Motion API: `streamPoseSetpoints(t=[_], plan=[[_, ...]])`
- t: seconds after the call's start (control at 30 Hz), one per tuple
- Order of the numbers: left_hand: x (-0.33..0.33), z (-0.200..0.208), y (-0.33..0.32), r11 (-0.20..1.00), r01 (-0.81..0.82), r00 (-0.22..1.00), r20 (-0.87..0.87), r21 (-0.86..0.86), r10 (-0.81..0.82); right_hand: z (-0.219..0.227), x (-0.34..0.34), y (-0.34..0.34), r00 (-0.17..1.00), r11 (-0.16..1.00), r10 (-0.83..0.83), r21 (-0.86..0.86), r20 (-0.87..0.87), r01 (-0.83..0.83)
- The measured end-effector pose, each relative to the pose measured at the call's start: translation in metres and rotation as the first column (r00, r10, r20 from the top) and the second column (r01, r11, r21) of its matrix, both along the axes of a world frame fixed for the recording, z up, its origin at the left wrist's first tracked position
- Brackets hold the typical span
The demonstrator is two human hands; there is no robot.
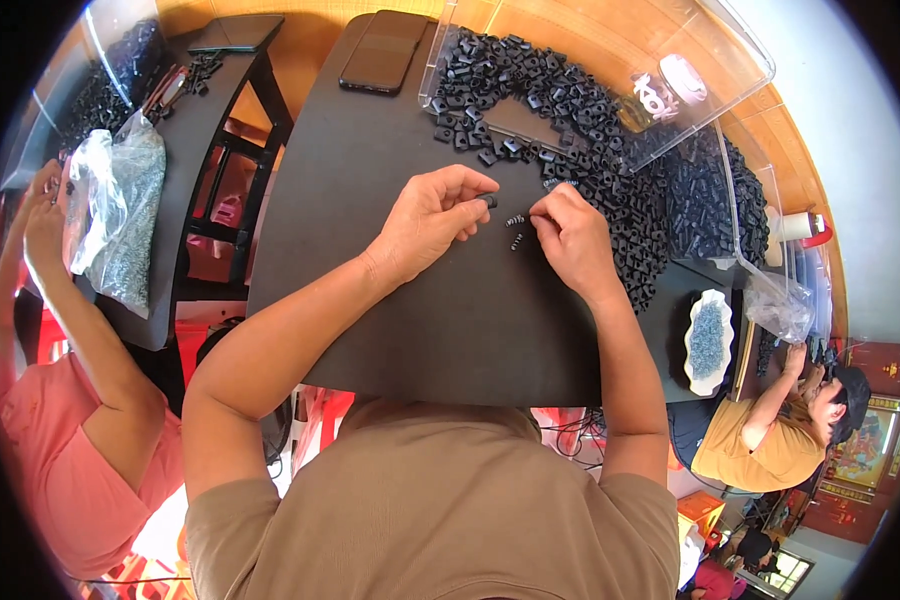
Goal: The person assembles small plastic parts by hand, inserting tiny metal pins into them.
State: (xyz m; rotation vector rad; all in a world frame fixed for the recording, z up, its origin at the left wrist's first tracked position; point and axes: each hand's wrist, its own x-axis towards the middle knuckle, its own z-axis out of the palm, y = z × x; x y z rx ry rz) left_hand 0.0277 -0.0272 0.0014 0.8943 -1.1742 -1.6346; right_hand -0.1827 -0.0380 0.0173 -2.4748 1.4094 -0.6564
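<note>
My left hand is closed in a pinch over the dark table, with a small black plastic part between thumb and fingertips. Just to its right, my right hand has its fingers pressed together close to the tabletop; whatever they hold is hidden. A few small silvery pieces, ribbed like springs, lie between the two hands. More of them show behind the right fingertips. A large heap of small black plastic parts spreads behind and beside my right hand.
A clear plastic box and a lidded jar stand behind the heap. A phone lies at the far edge. A white scalloped dish of small silvery pieces sits right. Co-workers sit left and right; a filled plastic bag rests on the left table.
</note>
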Motion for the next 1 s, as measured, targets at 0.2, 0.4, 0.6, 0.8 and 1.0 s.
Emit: streamPoseSetpoints(t=[0.2,0.4,0.6,0.8,1.0], plan=[[-0.002,-0.004,0.001,0.999,-0.044,0.998,0.054,-0.017,0.045,0.003,0.009,0.003,0.991,0.998,0.013,0.052,0.133,-0.02],[-0.002,-0.001,0.002,0.999,-0.037,0.996,0.08,0.006,0.036,0.0,0.007,0.004,0.977,0.992,-0.054,0.124,0.208,0.029],[-0.001,0.0,0.0,1.0,-0.027,0.994,0.107,0.001,0.027,-0.002,0.003,0.001,0.936,0.978,-0.091,0.206,0.341,0.02],[-0.003,-0.003,0.0,1.0,-0.023,0.993,0.113,-0.021,0.025,0.007,0.006,0.003,0.855,0.976,-0.068,0.212,0.513,-0.05],[-0.011,-0.013,0.003,0.945,-0.115,0.986,0.083,-0.305,0.146,0.012,0.026,0.017,0.807,0.962,-0.056,0.248,0.588,-0.114]])
